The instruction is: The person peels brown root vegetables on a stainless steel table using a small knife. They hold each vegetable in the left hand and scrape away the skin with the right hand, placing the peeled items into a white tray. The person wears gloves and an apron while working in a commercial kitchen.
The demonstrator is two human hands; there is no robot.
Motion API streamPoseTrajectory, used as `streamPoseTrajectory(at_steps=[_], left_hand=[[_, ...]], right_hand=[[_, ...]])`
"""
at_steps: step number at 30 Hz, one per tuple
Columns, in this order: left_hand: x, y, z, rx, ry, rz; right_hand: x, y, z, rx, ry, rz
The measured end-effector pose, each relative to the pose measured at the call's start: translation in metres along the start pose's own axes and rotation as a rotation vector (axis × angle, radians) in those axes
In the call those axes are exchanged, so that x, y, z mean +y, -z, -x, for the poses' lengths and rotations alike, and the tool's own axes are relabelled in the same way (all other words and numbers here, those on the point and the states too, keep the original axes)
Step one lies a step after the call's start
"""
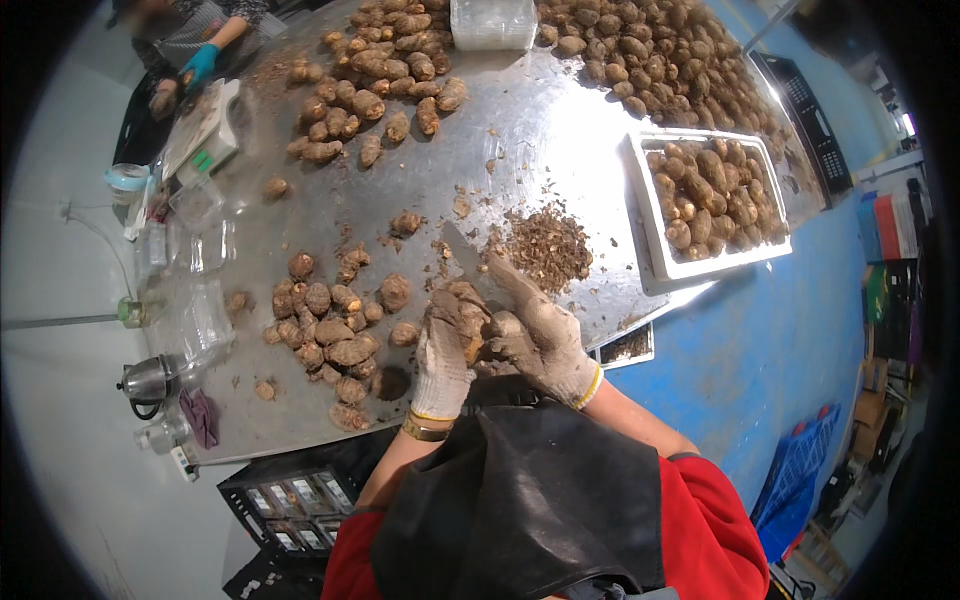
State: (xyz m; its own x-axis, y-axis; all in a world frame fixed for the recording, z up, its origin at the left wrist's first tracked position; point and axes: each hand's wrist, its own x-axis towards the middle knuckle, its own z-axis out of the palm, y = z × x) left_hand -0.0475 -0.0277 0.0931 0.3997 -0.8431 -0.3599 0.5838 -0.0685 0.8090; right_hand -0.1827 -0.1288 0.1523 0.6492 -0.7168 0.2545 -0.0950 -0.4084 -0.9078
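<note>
Both my hands wear dirty white knitted gloves and meet above the near edge of the metal table. My left hand (445,350) is closed around a brown taro corm (472,318), partly hidden by the fingers. My right hand (543,338) grips a knife (461,249); its blade points away to the far left and its handle is hidden in the glove. A mound of brown peel scraps (543,248) lies just beyond my right hand. Left of my left hand sits a loose pile of small taro corms (330,330).
A white foam box (655,225) full of taro stands at the right edge. Larger taro heaps (640,50) lie at the back, beside clear plastic trays (494,25). At far left are a scale (205,130), a kettle (147,382) and a co-worker's teal-gloved hand (200,66).
</note>
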Motion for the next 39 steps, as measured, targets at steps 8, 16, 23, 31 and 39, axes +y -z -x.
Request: streamPoseTrajectory(at_steps=[8, 16, 23, 31, 39], left_hand=[[-0.003, -0.003, -0.001, 0.044, -0.048, -0.014], [0.003, -0.005, -0.004, -0.161, -0.068, -0.384], [0.011, -0.007, 0.001, -0.171, -0.013, -0.508], [0.065, -0.043, 0.003, -0.319, 0.361, -0.413], [0.051, -0.035, 0.001, -0.300, 0.131, -0.779]], right_hand=[[-0.008, -0.003, 0.009, -0.070, 0.073, 0.005], [0.025, 0.010, 0.024, 0.118, -0.396, -0.778], [0.032, 0.027, 0.029, -0.056, -0.507, -0.705], [0.030, 0.025, 0.037, 0.040, -0.409, -0.696], [0.029, 0.015, 0.040, 0.076, -0.361, -0.558]])
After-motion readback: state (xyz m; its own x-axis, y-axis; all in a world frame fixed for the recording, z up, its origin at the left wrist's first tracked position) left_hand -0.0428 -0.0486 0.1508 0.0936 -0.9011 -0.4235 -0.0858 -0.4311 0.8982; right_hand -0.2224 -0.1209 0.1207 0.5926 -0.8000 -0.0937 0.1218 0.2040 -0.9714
